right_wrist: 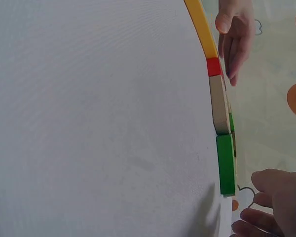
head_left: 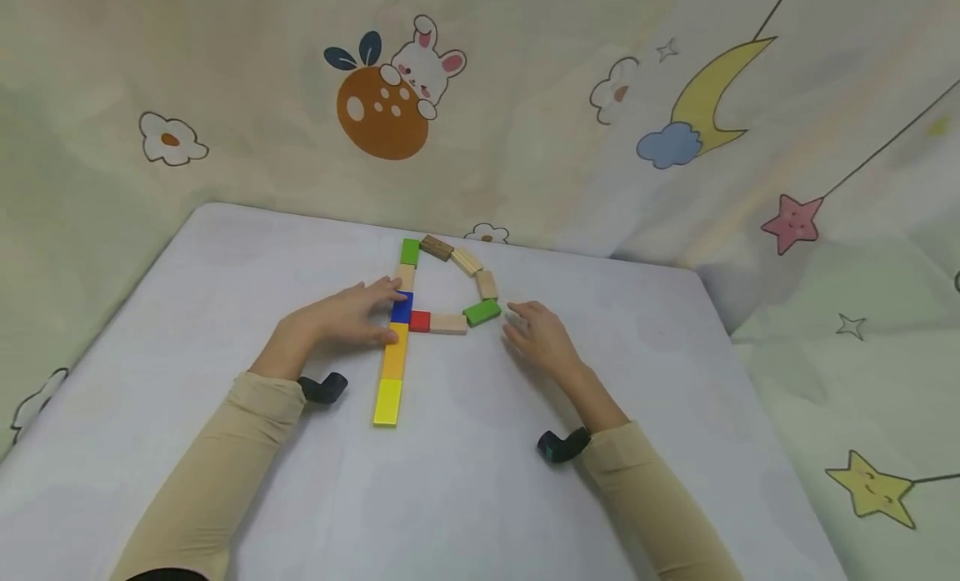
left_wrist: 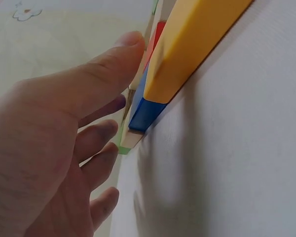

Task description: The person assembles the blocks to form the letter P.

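Note:
Flat wooden blocks lie in a P shape on the white table. Its upright runs from a green block (head_left: 410, 252) through a pale one, a blue block (head_left: 402, 311) and an orange block (head_left: 393, 356) to a yellow block (head_left: 387, 402). A red block (head_left: 420, 321), a pale block (head_left: 448, 323) and a second green block (head_left: 482, 313) form the loop's lower side. My left hand (head_left: 337, 318) hovers over the upright's left side, fingers spread near the blue and orange blocks; contact is unclear. Just right of the second green block, my right hand (head_left: 546, 339) holds nothing, fingers loosely bent.
A dark brown block (head_left: 436, 247), a striped block (head_left: 467, 262) and a pale block (head_left: 487, 285) curve round the loop's top and right. Behind the white table (head_left: 480, 498) hangs a printed cloth (head_left: 525, 147). Black wrist cameras jut from both sleeves.

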Motion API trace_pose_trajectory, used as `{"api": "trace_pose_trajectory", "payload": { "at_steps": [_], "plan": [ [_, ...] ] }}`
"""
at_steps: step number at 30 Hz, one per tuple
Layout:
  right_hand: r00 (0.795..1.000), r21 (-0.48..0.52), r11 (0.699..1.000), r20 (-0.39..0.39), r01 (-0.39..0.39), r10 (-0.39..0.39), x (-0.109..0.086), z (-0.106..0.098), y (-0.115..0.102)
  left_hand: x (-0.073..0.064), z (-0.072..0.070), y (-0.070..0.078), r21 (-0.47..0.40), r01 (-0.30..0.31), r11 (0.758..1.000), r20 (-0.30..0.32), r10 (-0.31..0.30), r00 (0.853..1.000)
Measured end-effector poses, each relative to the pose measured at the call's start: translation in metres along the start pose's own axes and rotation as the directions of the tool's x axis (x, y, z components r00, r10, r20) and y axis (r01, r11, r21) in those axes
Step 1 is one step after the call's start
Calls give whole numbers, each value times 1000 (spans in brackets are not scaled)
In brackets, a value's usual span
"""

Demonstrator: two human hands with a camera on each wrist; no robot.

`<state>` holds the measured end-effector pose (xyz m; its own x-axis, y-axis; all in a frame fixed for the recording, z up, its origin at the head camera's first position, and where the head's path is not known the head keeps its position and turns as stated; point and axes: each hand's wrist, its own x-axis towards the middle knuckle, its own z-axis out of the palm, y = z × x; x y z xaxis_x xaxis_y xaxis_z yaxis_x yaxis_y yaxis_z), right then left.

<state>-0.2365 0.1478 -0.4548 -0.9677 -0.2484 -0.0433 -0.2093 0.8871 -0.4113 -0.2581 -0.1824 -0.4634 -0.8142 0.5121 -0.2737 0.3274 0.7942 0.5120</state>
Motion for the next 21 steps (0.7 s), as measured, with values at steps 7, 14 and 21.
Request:
{"api": "trace_pose_trajectory", "payload": {
  "at_steps": [7,14,21],
  "plan": [
    [999,-20,999,17,41,-41,20,1,-4,14,-3,-15,-18,50,999,-4,-50,999],
    [986,-92,986,105,138,-128,66,3,-33,7,-2,-13,-14,102,995,1,-102,995],
    [952,-115,960,206,254,-227,119,6,-61,11,0,1,26,32,999,-3,-32,999]
  ]
}}
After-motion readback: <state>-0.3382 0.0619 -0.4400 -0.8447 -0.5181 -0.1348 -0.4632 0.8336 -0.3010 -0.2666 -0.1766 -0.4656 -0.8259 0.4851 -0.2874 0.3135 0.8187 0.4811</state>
